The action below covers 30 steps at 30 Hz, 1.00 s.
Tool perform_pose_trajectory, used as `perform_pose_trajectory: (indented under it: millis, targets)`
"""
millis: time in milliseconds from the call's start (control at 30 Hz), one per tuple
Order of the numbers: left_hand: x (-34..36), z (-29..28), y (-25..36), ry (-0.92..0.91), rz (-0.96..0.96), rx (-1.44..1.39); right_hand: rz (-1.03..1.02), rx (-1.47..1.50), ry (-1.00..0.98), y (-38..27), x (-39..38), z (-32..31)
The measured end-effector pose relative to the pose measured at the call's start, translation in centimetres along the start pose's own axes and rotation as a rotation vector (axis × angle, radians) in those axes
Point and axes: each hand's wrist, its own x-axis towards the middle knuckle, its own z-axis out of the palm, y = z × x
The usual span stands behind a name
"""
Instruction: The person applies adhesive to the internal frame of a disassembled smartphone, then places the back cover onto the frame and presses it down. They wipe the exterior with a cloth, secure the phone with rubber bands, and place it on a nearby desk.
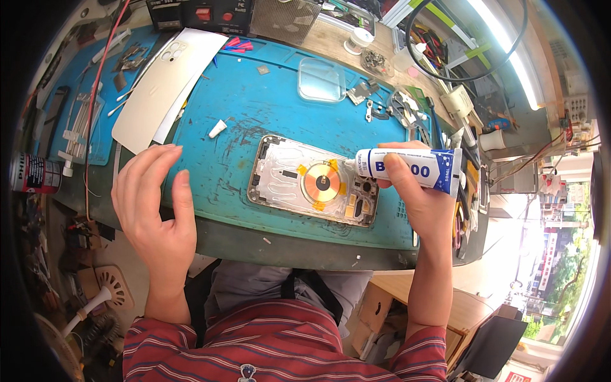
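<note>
My right hand (410, 184) is closed around a white and blue glue tube (407, 167), its nozzle pointing left over the upper right end of an opened phone body (280, 184). The phone lies flat on the blue work mat (235, 95), with a round copper charging coil (312, 183) held by yellow tape strips and clear, looping lines of glue on its left part. Whether the nozzle touches the phone I cannot tell. My left hand (156, 207) is open and holds nothing, left of the phone. A small white cap (217, 129) lies on the mat between them.
A pale gold phone back panel (162, 79) lies on white paper at the left. Farther back are a clear plastic box (321, 79), small metal parts (363, 91) and a white jar (358, 41). Tools crowd the right edge; a can (38, 173) stands far left.
</note>
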Motion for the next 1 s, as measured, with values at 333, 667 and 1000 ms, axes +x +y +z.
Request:
perform_pose_trajectory:
  millis: [333,667,1000]
  targets:
    - [0.1,-0.1,-0.1,-0.005,0.007,-0.022,0.007,-0.004,-0.026,-0.1,0.5,0.6]
    - [0.1,0.0,-0.3,0.014,0.017,-0.038,-0.006,-0.051,-0.059,-0.8,0.9,1.5]
    - [0.1,0.0,-0.4,0.021,0.025,-0.04,-0.008,-0.031,-0.074,-1.1,1.2,2.8]
